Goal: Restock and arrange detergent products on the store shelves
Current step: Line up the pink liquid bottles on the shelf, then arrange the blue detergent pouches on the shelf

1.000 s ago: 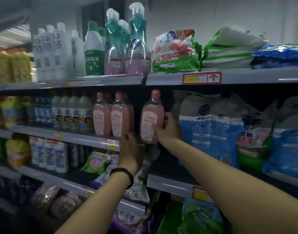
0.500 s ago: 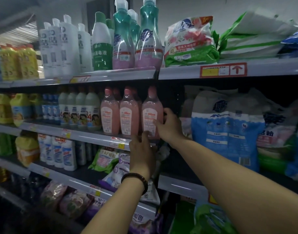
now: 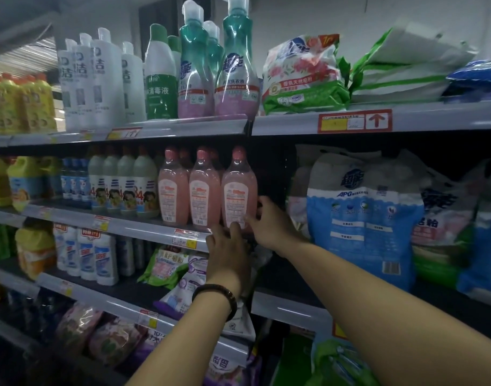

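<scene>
Three pink detergent bottles stand upright in a row on the second shelf (image 3: 144, 228). The rightmost pink bottle (image 3: 238, 190) is at the shelf's right end, close beside its two neighbours (image 3: 203, 190). My right hand (image 3: 269, 222) wraps the rightmost bottle's lower right side. My left hand (image 3: 229, 252), with a dark bead bracelet on the wrist, touches that bottle's base from below and in front, fingers against its label.
Teal-capped bottles (image 3: 236, 68) and white bottles (image 3: 99, 79) stand on the top shelf. Large blue-and-white powder bags (image 3: 361, 218) fill the bay to the right. Green and purple pouches (image 3: 166, 266) lie on the shelf below. Yellow jugs (image 3: 21, 185) sit far left.
The rightmost pink bottle has gone from held apart and tilted to standing upright against the other two. My left hand rose from the shelf edge to its base.
</scene>
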### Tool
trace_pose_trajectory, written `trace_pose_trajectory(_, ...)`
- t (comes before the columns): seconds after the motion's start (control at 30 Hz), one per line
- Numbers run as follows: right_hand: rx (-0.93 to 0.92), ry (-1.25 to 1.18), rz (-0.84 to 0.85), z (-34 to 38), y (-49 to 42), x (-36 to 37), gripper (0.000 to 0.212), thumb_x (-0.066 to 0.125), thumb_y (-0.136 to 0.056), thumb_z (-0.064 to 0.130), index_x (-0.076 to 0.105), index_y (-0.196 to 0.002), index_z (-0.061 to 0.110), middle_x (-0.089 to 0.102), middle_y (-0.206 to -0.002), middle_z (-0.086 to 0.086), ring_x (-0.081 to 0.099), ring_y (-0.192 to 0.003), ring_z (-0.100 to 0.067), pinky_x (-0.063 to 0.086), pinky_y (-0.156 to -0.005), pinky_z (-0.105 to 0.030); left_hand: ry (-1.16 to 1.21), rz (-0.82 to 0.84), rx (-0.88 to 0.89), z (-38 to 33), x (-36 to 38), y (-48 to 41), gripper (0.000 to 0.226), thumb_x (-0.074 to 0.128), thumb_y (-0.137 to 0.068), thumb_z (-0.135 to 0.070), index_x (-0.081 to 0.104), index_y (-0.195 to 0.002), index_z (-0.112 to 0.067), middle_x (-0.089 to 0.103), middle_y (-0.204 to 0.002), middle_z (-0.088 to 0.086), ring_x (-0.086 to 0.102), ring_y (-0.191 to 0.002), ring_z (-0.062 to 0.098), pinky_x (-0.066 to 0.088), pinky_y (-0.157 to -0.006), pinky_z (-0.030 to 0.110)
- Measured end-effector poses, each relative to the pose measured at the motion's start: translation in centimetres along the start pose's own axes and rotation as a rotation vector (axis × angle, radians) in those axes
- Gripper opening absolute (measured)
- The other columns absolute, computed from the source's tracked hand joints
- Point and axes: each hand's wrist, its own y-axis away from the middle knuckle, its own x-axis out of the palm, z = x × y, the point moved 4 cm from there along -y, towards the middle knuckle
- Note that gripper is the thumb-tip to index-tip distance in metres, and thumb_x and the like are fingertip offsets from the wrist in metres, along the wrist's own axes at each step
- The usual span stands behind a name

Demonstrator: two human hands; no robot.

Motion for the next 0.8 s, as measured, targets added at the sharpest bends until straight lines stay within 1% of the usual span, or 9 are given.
trace_pose_trajectory(0.1,0.003,0.028,0.028,-0.5,1.5,-0.5,0.045,0.062,-0.103,0.029,0.046,-0.144,0.016,0.063,-0.142,-0.006,0.063,-0.128,-0.026,0.052,-0.098,-0.033,-0.025,0.006,-0.005,0.0,-0.2,0.0,0.044,0.056,-0.095,0.0,0.04,-0.134,-0.015,0.031,-0.142,0.017,0.037,-0.126,0.038,0.044,-0.094,0.041)
trace_pose_trajectory(0.2,0.0,0.127,0.09,-0.4,3.3,-1.7,0.052,0.061,-0.103,0.032,0.041,-0.149,0.017,0.06,-0.143,-0.007,0.061,-0.127,-0.025,0.052,-0.102,-0.036,-0.009,-0.001,-0.014,-0.2,-0.7,0.3,0.035,0.057,-0.099,-0.009,0.045,-0.131,-0.015,0.036,-0.141,0.017,0.04,-0.127,0.038,0.045,-0.096,0.042)
trace_pose_trajectory(0.27,0.011,0.24,0.129,-0.5,4.5,-3.2,0.054,0.061,-0.103,0.035,0.04,-0.151,0.019,0.058,-0.144,-0.007,0.059,-0.127,-0.025,0.052,-0.104,-0.04,0.044,-0.016,-0.035,-0.3,-1.3,0.3,0.03,0.062,-0.1,-0.015,0.052,-0.128,-0.013,0.04,-0.14,0.017,0.044,-0.128,0.038,0.045,-0.103,0.043)
trace_pose_trajectory(0.37,0.035,0.359,0.201,-0.6,6.5,-6.2,0.054,0.061,-0.102,0.042,0.043,-0.149,0.022,0.057,-0.143,-0.004,0.058,-0.125,-0.024,0.051,-0.103,-0.037,0.128,-0.043,-0.06,-0.7,-2.0,0.9,0.033,0.065,-0.097,-0.013,0.058,-0.129,-0.011,0.043,-0.142,0.017,0.051,-0.127,0.039,0.047,-0.11,0.047)
trace_pose_trajectory(0.47,0.019,0.42,0.205,-0.8,8.8,-9.7,0.049,0.062,-0.101,0.043,0.049,-0.143,0.021,0.06,-0.132,-0.005,0.06,-0.113,-0.023,0.052,-0.095,-0.036,0.092,-0.063,-0.054,-2.7,-1.8,2.5,0.052,0.068,-0.093,-0.019,0.049,-0.141,-0.01,0.04,-0.145,0.021,0.047,-0.129,0.044,0.048,-0.107,0.05)
trace_pose_trajectory(0.53,0.029,0.448,0.166,-1.6,10.3,-12.2,0.044,0.064,-0.099,0.042,0.053,-0.137,0.021,0.06,-0.127,-0.005,0.059,-0.108,-0.023,0.051,-0.09,-0.035,0.069,-0.095,-0.012,-5.0,-1.4,4.0,0.057,0.073,-0.09,-0.031,0.047,-0.138,-0.011,0.041,-0.14,0.02,0.042,-0.126,0.042,0.047,-0.1,0.049)
trace_pose_trajectory(0.57,0.047,0.462,0.154,-2.2,11.1,-13.4,0.043,0.064,-0.099,0.043,0.053,-0.135,0.022,0.06,-0.125,-0.005,0.059,-0.107,-0.024,0.051,-0.09,-0.036,0.047,-0.086,0.05,-6.6,-0.9,4.8,0.054,0.072,-0.091,-0.032,0.048,-0.136,-0.013,0.042,-0.139,0.019,0.042,-0.124,0.04,0.047,-0.097,0.047)
trace_pose_trajectory(0.7,0.188,0.495,0.156,-5.5,14.1,-18.1,0.042,0.063,-0.101,0.044,0.048,-0.135,0.025,0.058,-0.119,-0.004,0.061,-0.1,-0.024,0.056,-0.091,-0.042,0.065,0.099,0.224,-12.3,3.0,7.6,0.046,0.068,-0.092,-0.032,0.051,-0.134,-0.023,0.045,-0.138,0.009,0.046,-0.124,0.032,0.049,-0.098,0.042)
trace_pose_trajectory(0.8,0.26,0.523,0.097,-8.1,16.4,-21.5,0.041,0.063,-0.101,0.042,0.05,-0.134,0.023,0.059,-0.122,-0.005,0.061,-0.101,-0.025,0.053,-0.084,-0.036,0.106,0.228,0.28,-16.2,6.0,9.1,0.048,0.068,-0.092,-0.031,0.05,-0.135,-0.026,0.044,-0.141,0.005,0.046,-0.13,0.029,0.05,-0.104,0.041)
